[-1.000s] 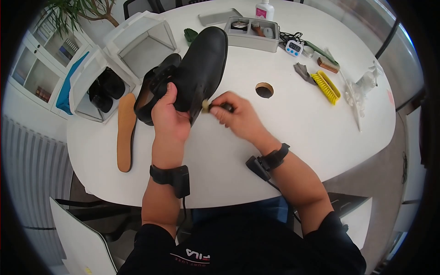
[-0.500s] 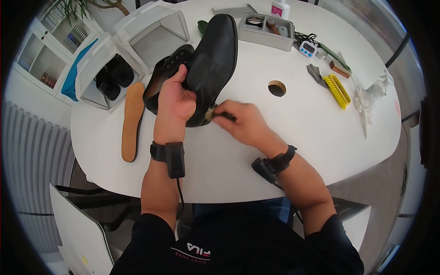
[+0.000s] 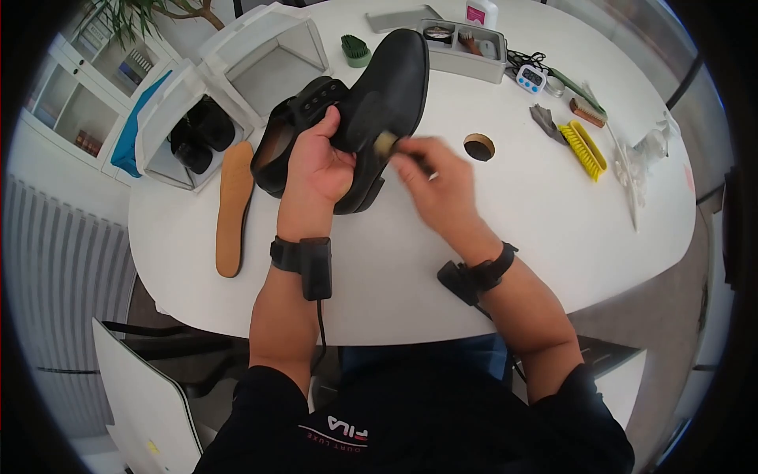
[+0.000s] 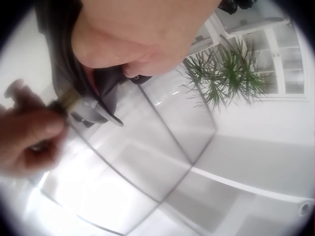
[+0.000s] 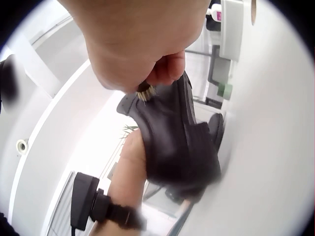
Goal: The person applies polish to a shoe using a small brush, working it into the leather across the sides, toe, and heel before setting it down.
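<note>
In the head view my left hand (image 3: 322, 162) grips a black leather shoe (image 3: 395, 79) raised over the table, toe pointing away and heel toward me. A small brush with pale bristles (image 3: 384, 143) is pinched in my right hand (image 3: 440, 186), its bristles at the side of the shoe near the middle. The right wrist view shows the bristles close against the dark leather (image 5: 167, 132), with most of the handle hidden by the fingers. Another black shoe (image 3: 268, 175) stands on the table just left of my left hand, partly covered by it.
A tan insole (image 3: 234, 209) lies at the left, beside a clear-fronted box (image 3: 170, 134) holding black shoes. Further back are a green brush (image 3: 356, 51) and a metal tin (image 3: 466, 65). To the right lie a timer (image 3: 531, 78), a yellow brush (image 3: 583, 150) and a grey cloth (image 3: 546, 122).
My right hand has moved the brush from near the heel forward along the shoe's side. The held shoe has shifted slightly to the right with my left hand.
</note>
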Motion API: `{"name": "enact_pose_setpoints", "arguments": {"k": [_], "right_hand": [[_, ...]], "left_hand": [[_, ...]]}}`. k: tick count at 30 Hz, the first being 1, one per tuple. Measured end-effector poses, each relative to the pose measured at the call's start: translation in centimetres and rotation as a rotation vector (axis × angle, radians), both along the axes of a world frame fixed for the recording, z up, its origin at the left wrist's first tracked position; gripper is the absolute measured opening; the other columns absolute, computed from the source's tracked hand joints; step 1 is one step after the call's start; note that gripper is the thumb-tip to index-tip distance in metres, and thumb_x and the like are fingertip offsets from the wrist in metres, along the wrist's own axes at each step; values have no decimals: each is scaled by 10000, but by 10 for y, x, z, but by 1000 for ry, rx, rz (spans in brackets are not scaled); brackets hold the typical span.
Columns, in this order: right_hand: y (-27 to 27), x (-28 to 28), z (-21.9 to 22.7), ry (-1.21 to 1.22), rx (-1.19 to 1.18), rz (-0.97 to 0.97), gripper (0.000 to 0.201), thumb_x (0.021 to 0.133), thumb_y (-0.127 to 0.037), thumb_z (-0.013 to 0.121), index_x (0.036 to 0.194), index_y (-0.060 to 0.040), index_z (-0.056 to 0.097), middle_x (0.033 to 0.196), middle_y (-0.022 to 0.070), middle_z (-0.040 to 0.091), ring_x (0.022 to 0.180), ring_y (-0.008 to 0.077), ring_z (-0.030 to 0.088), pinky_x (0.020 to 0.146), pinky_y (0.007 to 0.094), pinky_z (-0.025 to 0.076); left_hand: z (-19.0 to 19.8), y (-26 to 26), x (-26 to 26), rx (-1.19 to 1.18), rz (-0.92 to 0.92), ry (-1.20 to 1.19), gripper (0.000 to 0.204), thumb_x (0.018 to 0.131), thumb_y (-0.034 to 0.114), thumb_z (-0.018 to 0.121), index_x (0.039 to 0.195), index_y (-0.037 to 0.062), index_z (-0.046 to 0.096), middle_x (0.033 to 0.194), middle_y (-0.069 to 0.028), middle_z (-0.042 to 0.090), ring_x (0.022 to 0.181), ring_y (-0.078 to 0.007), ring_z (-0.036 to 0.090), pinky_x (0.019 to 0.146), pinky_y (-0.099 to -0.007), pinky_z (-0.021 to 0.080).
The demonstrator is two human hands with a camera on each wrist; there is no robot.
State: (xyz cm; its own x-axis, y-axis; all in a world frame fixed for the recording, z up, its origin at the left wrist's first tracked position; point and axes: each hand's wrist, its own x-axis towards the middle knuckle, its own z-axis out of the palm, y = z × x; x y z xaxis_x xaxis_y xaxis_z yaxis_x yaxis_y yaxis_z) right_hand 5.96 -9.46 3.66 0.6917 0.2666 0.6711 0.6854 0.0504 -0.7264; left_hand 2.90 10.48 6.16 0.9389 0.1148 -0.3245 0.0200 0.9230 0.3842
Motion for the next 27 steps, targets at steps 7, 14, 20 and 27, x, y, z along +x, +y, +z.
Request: {"name": "enact_pose_setpoints", "arguments": {"k": [7, 14, 20, 27], "right_hand": [[-1, -17, -11, -38, -231, 232, 185, 914, -168, 798, 1047, -78, 708, 880, 99, 736, 719, 294, 705, 652, 376, 563], [5, -16, -20, -158, -384, 282, 166, 907, -186, 786, 1010, -93, 695, 871, 88, 737, 785, 312, 720, 691, 428, 569], [6, -16, -32, -174, -404, 303, 190, 902, -204, 790, 1013, -88, 689, 881, 94, 744, 794, 327, 722, 702, 445, 571], [-4, -3, -14, 20, -267, 212, 213, 928, -206, 802, 1053, -52, 725, 895, 129, 749, 774, 303, 733, 713, 390, 580]], "left_hand": [[8, -11, 4, 176, 116, 65, 393, 1125, 308, 539, 1382, 16, 595, 1418, -183, 650, 1304, -384, 630, 1145, -539, 496], [6, 7, 1, -134, -76, -102, 437, 1132, 338, 519, 1387, -11, 591, 1439, -210, 636, 1318, -395, 622, 1160, -555, 477], [14, -5, 2, 51, 143, 68, 427, 1129, 340, 528, 1382, 4, 598, 1435, -206, 639, 1308, -401, 626, 1150, -550, 486], [-4, -7, 8, 177, 122, 21, 327, 1107, 282, 588, 1336, 49, 619, 1353, -138, 680, 1195, -333, 690, 1042, -495, 559]]}}
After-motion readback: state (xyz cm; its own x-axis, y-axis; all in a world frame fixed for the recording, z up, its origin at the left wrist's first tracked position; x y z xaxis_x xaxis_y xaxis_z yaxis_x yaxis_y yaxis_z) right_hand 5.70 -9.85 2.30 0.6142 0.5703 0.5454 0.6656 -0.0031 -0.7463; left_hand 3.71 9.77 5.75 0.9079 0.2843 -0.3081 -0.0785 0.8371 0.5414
